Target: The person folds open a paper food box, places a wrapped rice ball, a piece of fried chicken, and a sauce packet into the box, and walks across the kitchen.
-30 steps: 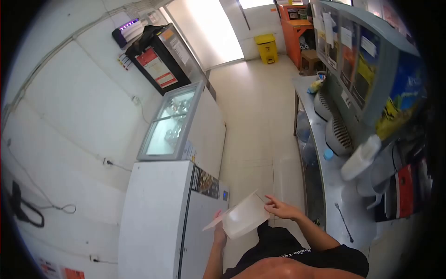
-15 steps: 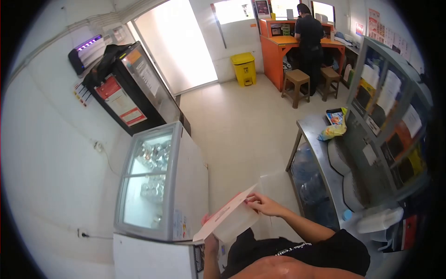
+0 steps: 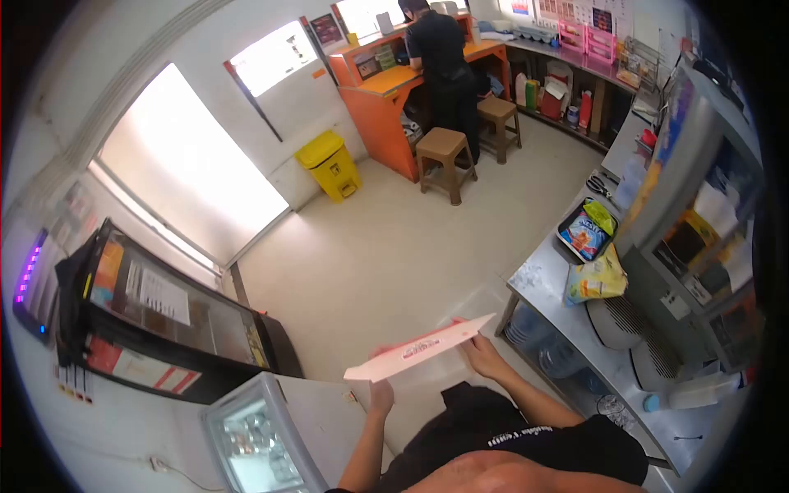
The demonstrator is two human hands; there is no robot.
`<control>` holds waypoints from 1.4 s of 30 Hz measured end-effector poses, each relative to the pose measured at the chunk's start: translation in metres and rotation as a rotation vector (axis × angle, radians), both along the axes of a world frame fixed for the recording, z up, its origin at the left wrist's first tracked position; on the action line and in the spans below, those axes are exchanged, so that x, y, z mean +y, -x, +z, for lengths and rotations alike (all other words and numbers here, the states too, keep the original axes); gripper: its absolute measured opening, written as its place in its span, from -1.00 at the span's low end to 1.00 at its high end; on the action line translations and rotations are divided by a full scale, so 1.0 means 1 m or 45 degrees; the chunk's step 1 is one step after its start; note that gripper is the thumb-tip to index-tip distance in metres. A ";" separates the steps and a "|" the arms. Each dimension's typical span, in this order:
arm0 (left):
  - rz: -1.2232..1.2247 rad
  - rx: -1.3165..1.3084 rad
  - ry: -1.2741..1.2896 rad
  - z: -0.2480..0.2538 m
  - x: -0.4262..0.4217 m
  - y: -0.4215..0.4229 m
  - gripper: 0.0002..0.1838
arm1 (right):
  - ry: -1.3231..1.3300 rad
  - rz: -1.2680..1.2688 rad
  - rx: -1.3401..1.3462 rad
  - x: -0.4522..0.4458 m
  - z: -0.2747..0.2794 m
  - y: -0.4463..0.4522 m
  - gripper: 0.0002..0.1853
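In front of my body I hold a pale pink cardboard box (image 3: 419, 353) with red print, seen nearly edge-on and tilted up to the right. My left hand (image 3: 381, 396) grips its lower left part, with the fingers mostly hidden behind the card. At the right end, my right hand (image 3: 480, 355) is closed on the edge, its fingertips partly covered. Whether the box is folded flat or standing open, I cannot tell.
A steel table (image 3: 538, 275) on the right bears a black tray (image 3: 586, 230), a yellow packet (image 3: 598, 278) and scissors (image 3: 600, 188). A glass-topped freezer (image 3: 255, 435) stands at lower left. Ahead are a yellow bin (image 3: 330, 167), stools (image 3: 444, 148) and a person (image 3: 448, 62) at an orange counter (image 3: 370, 123).
My view has swung to the right, so the room has shifted left. The box has turned to a shallower tilt, its printed face showing more, still between both hands.
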State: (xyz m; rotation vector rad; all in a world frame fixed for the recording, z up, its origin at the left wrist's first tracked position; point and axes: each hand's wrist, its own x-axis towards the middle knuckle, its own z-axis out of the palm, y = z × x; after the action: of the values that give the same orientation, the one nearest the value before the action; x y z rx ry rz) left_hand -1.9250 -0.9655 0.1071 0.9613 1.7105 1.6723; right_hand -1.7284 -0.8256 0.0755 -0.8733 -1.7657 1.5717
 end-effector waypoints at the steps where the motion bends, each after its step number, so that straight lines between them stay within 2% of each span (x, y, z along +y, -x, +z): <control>1: -0.005 -0.065 0.026 -0.003 0.030 0.017 -0.51 | -0.026 -0.001 0.021 0.028 -0.002 0.017 -0.49; 2: 0.027 -0.146 0.045 -0.004 0.060 0.030 -0.50 | -0.005 0.027 -0.032 0.059 -0.002 0.026 -0.50; 4: 0.058 -0.193 0.080 0.001 0.113 0.066 -0.47 | 0.068 0.061 -0.098 0.113 0.035 0.058 -0.51; 6: 0.070 -0.187 0.076 -0.002 0.162 0.093 -0.43 | -0.021 0.022 -0.022 0.171 0.032 0.095 -0.53; 9: -0.106 -0.352 -0.071 -0.008 0.238 0.132 -0.32 | -0.131 -0.080 -0.027 0.242 0.024 0.134 -0.54; 12: -0.161 -0.630 0.037 -0.020 0.332 0.164 -0.24 | -0.138 -0.217 -0.022 0.312 0.026 0.157 -0.55; 14: -0.261 -0.695 0.043 -0.041 0.401 0.185 -0.25 | -0.146 -0.305 -0.016 0.363 0.019 0.168 -0.54; 15: -0.309 -0.723 0.052 -0.050 0.436 0.197 -0.25 | -0.059 -0.367 0.054 0.391 0.008 0.172 -0.54; 18: -0.456 -0.526 0.183 -0.047 0.547 0.217 -0.25 | 0.148 -0.547 0.267 0.465 -0.016 0.189 -0.55; 20: -0.669 -0.689 0.211 -0.033 0.613 0.220 -0.26 | 0.194 -0.658 0.349 0.508 -0.010 0.182 -0.55; 23: -1.011 -0.746 0.319 -0.017 0.725 0.200 -0.29 | -0.115 -0.824 0.043 0.562 0.018 0.152 -0.55; 25: -1.242 -0.670 0.426 -0.005 0.793 0.168 -0.30 | 0.007 -1.066 0.151 0.588 0.013 0.132 -0.54; 28: -1.502 -0.325 0.442 -0.014 0.881 0.102 -0.28 | 0.107 -1.419 0.272 0.624 -0.024 0.090 -0.53; 31: -1.648 -0.197 0.561 -0.049 0.954 0.020 -0.27 | 0.220 -1.740 0.206 0.662 -0.048 0.033 -0.49; 32: -1.628 -0.204 0.808 -0.059 0.974 -0.008 -0.20 | 0.232 -1.810 0.219 0.675 -0.063 0.007 -0.46; 34: -1.798 -0.235 0.809 -0.049 1.007 -0.065 -0.16 | 0.284 -1.992 0.301 0.704 -0.078 -0.044 -0.37; 37: -1.959 -0.156 0.859 -0.049 1.062 -0.127 -0.10 | 0.251 -2.211 0.161 0.739 -0.073 -0.143 -0.32; 42: -2.024 -0.163 0.956 -0.077 1.147 -0.189 -0.14 | 0.139 -2.681 0.407 0.794 -0.063 -0.284 -0.44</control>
State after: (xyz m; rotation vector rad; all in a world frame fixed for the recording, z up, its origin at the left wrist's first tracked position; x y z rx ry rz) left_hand -1.7355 0.1810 0.0305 1.1852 0.7505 0.0292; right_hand -1.4446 -0.0320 0.0123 -1.4776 0.0651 0.2108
